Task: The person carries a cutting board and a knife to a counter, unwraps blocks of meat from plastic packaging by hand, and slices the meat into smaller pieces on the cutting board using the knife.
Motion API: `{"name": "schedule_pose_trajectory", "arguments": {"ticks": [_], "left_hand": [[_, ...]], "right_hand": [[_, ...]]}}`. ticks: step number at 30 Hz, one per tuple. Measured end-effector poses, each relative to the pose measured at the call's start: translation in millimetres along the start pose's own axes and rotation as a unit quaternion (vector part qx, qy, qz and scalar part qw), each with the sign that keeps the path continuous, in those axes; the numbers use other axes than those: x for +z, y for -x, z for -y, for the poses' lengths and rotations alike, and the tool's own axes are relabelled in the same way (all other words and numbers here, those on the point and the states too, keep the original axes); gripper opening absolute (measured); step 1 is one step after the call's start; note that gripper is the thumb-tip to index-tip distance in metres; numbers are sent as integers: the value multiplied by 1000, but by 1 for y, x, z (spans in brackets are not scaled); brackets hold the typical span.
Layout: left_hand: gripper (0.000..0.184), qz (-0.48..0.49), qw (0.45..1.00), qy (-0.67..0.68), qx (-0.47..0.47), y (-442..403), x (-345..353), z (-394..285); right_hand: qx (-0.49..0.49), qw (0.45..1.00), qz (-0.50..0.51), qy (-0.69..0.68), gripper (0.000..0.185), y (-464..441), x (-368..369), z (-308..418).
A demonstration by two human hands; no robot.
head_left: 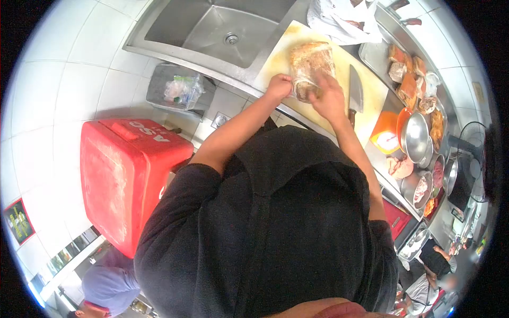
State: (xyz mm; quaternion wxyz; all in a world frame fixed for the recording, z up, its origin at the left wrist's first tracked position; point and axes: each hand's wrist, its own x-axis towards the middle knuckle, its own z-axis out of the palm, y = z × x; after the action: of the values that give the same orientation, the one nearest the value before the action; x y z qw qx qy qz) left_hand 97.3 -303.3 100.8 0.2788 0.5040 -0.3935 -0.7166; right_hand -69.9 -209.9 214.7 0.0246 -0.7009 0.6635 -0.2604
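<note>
A large piece of pale brown meat (312, 55), which looks rolled or tied, lies on the white cutting board (281, 58). At its near left corner my left hand (280, 86) is closed in a fist; whatever is pinched there is too small to make out. My right hand (330, 99) rests on the near right end of the meat, fingers bent over it and thumb at the near edge. A knife (356, 91) lies on the board just right of the meat, its handle toward me.
A steel sink (228, 32) lies left of the board. White cloth or plastic (339, 21) sits behind it. To the right are an orange scale (386, 135), metal bowls (415, 139) and a tray with several meat pieces (407, 87). A red box (122, 180) stands at my left. Other people are in the background.
</note>
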Motion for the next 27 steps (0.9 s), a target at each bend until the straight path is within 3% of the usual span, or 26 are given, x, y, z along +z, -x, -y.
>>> {"name": "schedule_pose_trajectory", "arguments": {"ticks": [3, 6, 9, 12, 15, 21, 27], "left_hand": [[42, -20, 1000, 18, -8, 14, 6, -13], [44, -39, 999, 19, -6, 17, 8, -14], [44, -45, 999, -18, 6, 10, 11, -6], [41, -54, 997, -47, 26, -2, 11, 3], [33, -66, 996, -53, 15, -5, 8, 3], [13, -14, 999, -8, -32, -5, 1, -6], [15, 64, 993, 83, -57, 12, 4, -35]], "right_hand": [[20, 994, 89, 64, 40, -20, 29, -5], [26, 978, 181, 99, 40, -38, 32, -8], [-16, 971, 186, 148, 38, -44, 49, -13], [17, 948, 266, 172, 35, -58, 46, -13], [28, 965, 230, 121, 30, -69, 41, -13], [96, 974, 152, -139, 18, -68, 60, -46], [305, 849, 143, -407, 20, -75, 17, -45]]}}
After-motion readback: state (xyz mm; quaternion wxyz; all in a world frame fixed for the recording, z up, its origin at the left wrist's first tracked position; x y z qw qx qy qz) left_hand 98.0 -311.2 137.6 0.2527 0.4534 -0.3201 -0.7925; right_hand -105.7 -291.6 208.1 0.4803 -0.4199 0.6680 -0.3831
